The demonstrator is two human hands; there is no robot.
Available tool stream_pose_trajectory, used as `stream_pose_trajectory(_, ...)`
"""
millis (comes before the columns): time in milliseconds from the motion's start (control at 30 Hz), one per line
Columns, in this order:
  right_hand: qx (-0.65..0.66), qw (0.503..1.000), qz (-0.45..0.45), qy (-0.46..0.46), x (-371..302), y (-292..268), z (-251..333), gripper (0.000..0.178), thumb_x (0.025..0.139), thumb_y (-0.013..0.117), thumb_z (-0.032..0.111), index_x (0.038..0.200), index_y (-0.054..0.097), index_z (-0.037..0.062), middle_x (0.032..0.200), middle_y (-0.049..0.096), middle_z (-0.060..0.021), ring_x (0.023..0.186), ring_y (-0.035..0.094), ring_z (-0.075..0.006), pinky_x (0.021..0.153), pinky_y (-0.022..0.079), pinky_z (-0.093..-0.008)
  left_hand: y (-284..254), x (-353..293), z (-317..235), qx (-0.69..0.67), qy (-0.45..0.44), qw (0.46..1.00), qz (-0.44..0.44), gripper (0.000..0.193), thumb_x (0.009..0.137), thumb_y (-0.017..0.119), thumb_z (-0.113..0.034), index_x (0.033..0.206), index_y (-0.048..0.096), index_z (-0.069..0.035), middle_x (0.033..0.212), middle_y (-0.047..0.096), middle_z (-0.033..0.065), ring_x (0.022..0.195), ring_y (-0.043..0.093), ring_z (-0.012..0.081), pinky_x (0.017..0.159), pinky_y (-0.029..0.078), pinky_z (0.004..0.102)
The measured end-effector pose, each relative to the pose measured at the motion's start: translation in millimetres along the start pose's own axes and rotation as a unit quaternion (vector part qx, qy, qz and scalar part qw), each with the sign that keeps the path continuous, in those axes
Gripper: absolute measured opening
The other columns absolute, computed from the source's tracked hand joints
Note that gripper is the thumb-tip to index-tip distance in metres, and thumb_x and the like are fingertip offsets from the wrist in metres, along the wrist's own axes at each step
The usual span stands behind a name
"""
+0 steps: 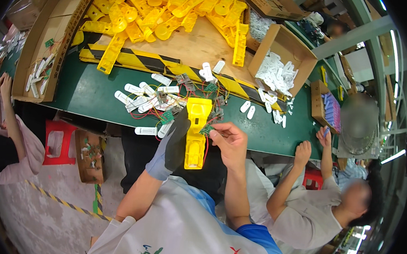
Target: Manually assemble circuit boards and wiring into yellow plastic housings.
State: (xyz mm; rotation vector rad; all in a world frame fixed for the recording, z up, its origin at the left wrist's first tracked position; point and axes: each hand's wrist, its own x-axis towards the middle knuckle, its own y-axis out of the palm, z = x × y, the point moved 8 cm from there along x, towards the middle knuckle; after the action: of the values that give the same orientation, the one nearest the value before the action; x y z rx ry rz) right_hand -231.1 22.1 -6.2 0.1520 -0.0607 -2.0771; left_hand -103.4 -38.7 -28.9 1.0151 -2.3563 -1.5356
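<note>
My left hand [175,141], in a grey and black glove, is closed around a long yellow plastic housing [195,147] held upright over the table's near edge. With thumb and fingertips, my bare right hand [232,142] pinches a small green circuit board [206,130] against the housing's right side. A red wire hangs down from that board. Just beyond my hands lies a loose heap of white oval plastic pieces [144,105], wired together with green boards [167,117] and thin red and yellow wires.
Yellow housings [145,16] are piled at the back behind a black-and-yellow striped edge [156,63]. A cardboard box [285,43] of white pieces stands at the back right, a long carton [35,54] at left. Co-workers sit on both sides, one arm [284,189] near my right.
</note>
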Motion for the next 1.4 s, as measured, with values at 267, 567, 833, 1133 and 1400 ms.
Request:
stream_pose_trajectory(267, -0.088, 0.991, 0.066, -0.076, 6.3, 7.9, 34.0, 0.014, 0.082, 0.072, 0.0, 0.096, 0.07, -0.0021, 0.086, 0.069, -0.0055, 0.074, 0.063, -0.0072, 0.069, 0.05, -0.0215, -3.9, 0.3, 2.7, 0.033, 0.006, 0.999, 0.002, 0.057, 0.099, 0.05, -0.031, 0.148, 0.03, -0.011, 0.134, 0.049, 0.0078, 0.115, 0.054, 0.0185, 0.092, 0.048, 0.0337)
stream_pose_trajectory(567, -0.155, 0.983, 0.052, -0.083, 13.2, 13.0, 29.8, 0.013, 0.081, 0.073, 0.002, 0.093, 0.071, -0.0009, 0.082, 0.069, -0.004, 0.071, 0.061, -0.006, 0.066, 0.048, -0.0203, -3.1, -3.9, 2.2, 0.035, -0.015, 0.999, -0.003, 0.058, 0.099, 0.047, -0.037, 0.148, 0.03, -0.01, 0.13, 0.051, 0.0093, 0.105, 0.058, 0.0201, 0.084, 0.054, 0.038)
stream_pose_trajectory(833, -0.149, 0.985, 0.043, -0.072, 10.8, 7.8, 25.5, 0.012, 0.08, 0.073, -0.001, 0.092, 0.071, -0.0014, 0.083, 0.069, -0.0045, 0.073, 0.061, -0.0066, 0.068, 0.048, -0.0209, -10.1, -4.8, 4.4, 0.05, -0.021, 0.998, -0.014, 0.056, 0.1, 0.046, -0.034, 0.147, 0.032, -0.006, 0.128, 0.054, 0.0096, 0.103, 0.059, 0.0187, 0.084, 0.054, 0.0356)
stream_pose_trajectory(1133, -0.149, 0.987, 0.022, -0.064, 5.4, 10.2, 25.8, 0.012, 0.08, 0.073, -0.002, 0.092, 0.071, -0.0011, 0.084, 0.068, -0.0043, 0.073, 0.06, -0.0068, 0.069, 0.048, -0.0208, -8.3, -8.8, -1.0, 0.133, -0.008, 0.99, -0.047, 0.051, 0.099, 0.052, -0.024, 0.144, 0.038, -0.003, 0.119, 0.059, 0.0091, 0.093, 0.062, 0.0147, 0.076, 0.054, 0.0299)
stream_pose_trajectory(1400, -0.013, 0.996, 0.043, -0.071, 7.6, 8.0, 8.8, 0.014, 0.08, 0.073, -0.003, 0.092, 0.068, -0.0007, 0.093, 0.063, -0.0041, 0.081, 0.06, -0.0081, 0.071, 0.049, -0.021, -9.0, -9.2, -0.1, 0.227, 0.015, 0.972, -0.059, 0.053, 0.097, 0.055, -0.021, 0.144, 0.038, -0.002, 0.114, 0.061, 0.0098, 0.086, 0.061, 0.0117, 0.072, 0.054, 0.0267)
